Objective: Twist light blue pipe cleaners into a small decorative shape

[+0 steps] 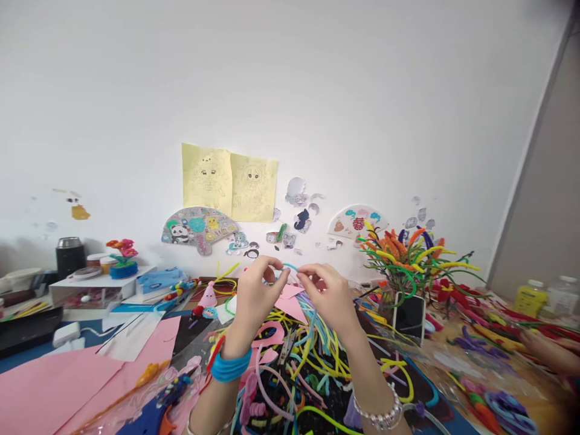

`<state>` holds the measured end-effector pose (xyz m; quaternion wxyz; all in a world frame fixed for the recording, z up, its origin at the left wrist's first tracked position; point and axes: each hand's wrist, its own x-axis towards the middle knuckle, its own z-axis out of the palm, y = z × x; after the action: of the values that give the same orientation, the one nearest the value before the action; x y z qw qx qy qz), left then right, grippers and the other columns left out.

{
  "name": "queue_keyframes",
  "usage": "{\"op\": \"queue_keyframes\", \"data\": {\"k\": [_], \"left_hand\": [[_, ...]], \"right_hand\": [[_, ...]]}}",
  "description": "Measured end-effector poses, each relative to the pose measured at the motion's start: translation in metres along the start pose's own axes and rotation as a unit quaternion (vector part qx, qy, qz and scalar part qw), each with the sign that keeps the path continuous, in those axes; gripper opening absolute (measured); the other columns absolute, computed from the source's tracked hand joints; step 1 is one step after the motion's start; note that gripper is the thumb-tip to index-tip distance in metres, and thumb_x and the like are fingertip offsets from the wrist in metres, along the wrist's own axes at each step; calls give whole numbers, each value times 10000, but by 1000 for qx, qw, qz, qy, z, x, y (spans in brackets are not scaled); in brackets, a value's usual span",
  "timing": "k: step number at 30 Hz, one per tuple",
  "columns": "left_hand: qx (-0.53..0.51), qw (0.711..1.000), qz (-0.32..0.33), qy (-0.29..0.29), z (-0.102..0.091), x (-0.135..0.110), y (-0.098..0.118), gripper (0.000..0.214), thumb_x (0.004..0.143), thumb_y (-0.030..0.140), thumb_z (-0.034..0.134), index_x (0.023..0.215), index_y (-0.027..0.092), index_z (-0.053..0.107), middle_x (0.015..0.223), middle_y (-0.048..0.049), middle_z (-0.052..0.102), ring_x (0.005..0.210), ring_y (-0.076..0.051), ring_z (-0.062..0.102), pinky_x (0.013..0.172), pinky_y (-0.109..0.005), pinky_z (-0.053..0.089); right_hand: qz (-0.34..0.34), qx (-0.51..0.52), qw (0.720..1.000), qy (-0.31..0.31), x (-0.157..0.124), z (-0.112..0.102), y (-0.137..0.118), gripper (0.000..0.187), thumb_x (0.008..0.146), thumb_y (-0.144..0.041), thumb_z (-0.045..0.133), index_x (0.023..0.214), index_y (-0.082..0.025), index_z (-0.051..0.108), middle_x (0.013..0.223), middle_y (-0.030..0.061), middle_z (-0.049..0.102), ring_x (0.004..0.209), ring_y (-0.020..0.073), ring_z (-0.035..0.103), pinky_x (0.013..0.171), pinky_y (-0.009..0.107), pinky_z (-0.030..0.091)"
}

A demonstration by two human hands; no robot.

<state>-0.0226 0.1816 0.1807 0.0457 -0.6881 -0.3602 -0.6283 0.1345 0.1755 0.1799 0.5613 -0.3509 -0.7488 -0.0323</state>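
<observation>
In the middle of the head view, my left hand (259,291) and my right hand (331,297) are raised above the table, close together. Both pinch a light blue pipe cleaner (290,266), which bends in a small arc between the fingertips. Part of it is hidden behind my fingers. Coiled blue pipe cleaners (230,365) circle my left wrist, and a beaded bracelet (381,411) is on my right one. Below the hands lies a tangle of yellow, blue and pink pipe cleaners (333,356) with scissors (286,349) among them.
Pink paper sheets (58,393) cover the left side. A pink cone-shaped figure (208,297) stands behind my left hand. On the right, a phone (409,318) leans before a vase of pipe-cleaner flowers (403,260). Another person's hand (539,347) shows at the right edge.
</observation>
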Motion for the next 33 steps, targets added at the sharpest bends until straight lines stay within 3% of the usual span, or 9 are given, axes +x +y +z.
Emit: {"op": "queue_keyframes", "data": {"k": [6,13,17,21,29,33], "left_hand": [[-84,991,-76,-72,-5,5,-3,64,801,229,601,825,176,630,713,-12,643,594,-132,578,575,-244,458],[-141,974,-122,-129,-11,7,-14,212,831,325,584,950,187,692,831,-51,675,600,-137,593,553,-252,459],[-205,949,-138,-194,-12,6,-14,230,836,369,580,879,181,704,748,-35,649,598,-138,573,542,-247,442],[-266,924,-174,-212,-11,5,-12,314,867,424,521,763,167,670,575,3,571,566,-133,535,556,-247,421],[-344,876,-221,-257,-11,7,-14,170,772,315,657,711,156,664,588,19,564,553,-105,503,567,-234,405],[-380,846,-245,-283,-11,7,-15,136,761,290,671,789,156,681,591,13,587,563,-105,511,575,-235,396]], "right_hand": [[-90,-76,993,0,2,-5,7,226,880,-60,470,819,-207,630,852,35,612,865,198,523,759,324,419],[-130,-45,990,-19,4,-8,5,216,885,-49,472,862,-204,621,866,24,650,885,192,518,794,330,425],[-127,-39,991,-25,4,-10,4,195,896,-96,484,911,-222,632,856,23,667,882,197,520,769,331,446],[-141,-48,989,-27,4,-10,5,190,904,-135,494,937,-245,644,836,20,680,861,202,517,763,338,457],[-165,-64,983,-38,4,-8,3,186,921,-155,488,990,-235,640,881,21,684,880,202,515,788,348,439],[-161,-72,984,-20,4,-8,3,168,920,-174,496,984,-217,645,882,34,681,877,203,524,795,357,441]]}}
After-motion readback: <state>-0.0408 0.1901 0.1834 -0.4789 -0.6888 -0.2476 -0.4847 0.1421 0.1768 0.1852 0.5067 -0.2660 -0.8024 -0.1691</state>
